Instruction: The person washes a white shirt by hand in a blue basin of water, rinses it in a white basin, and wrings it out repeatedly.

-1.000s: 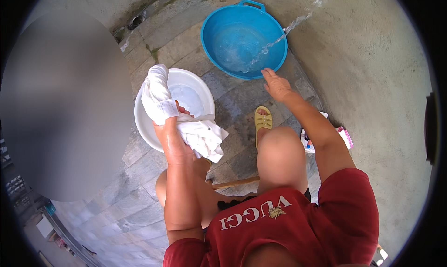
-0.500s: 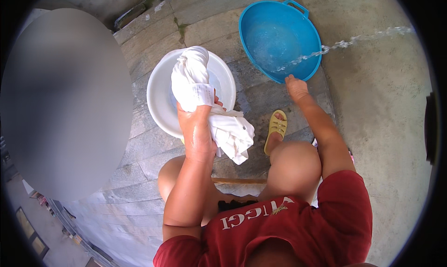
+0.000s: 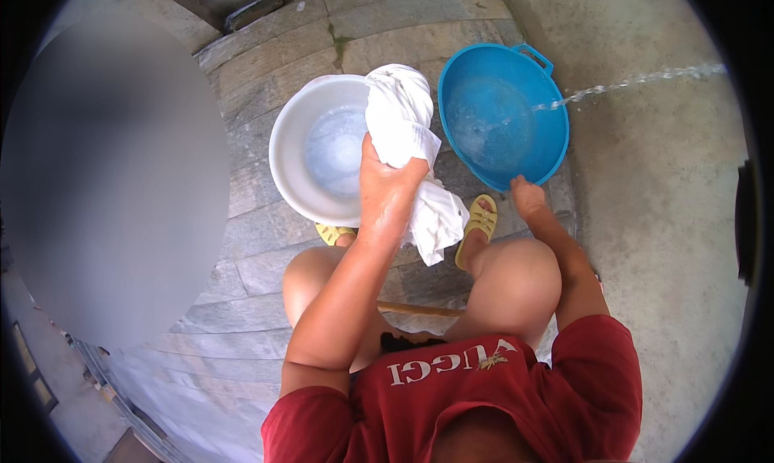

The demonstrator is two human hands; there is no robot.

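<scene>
My left hand (image 3: 387, 193) is closed around a bunched, wet white garment (image 3: 399, 100), which has a pale label near my thumb. The garment's upper end hangs over the right rim of a white basin (image 3: 287, 168), and its loose lower end dangles above my knees' level. Cloudy, sudsy water lies in the white basin. To its right, a blue basin (image 3: 448, 112) stands tilted, with some water inside. My right hand (image 3: 529, 197) grips the blue basin's near rim; the fingertips are partly hidden. A stream of water (image 3: 637, 81) comes from the right into the blue basin.
Yellow slippers (image 3: 481, 217) are on my feet, close to both basins. Grey stone paving (image 3: 258, 173) lies under them, with a concrete surface (image 3: 645, 181) along the right. A large blurred patch covers the left side.
The blue basin has come nearer to me, with my right hand still on its rim. My left hand has carried the white garment rightward, uncovering more of the white basin's water.
</scene>
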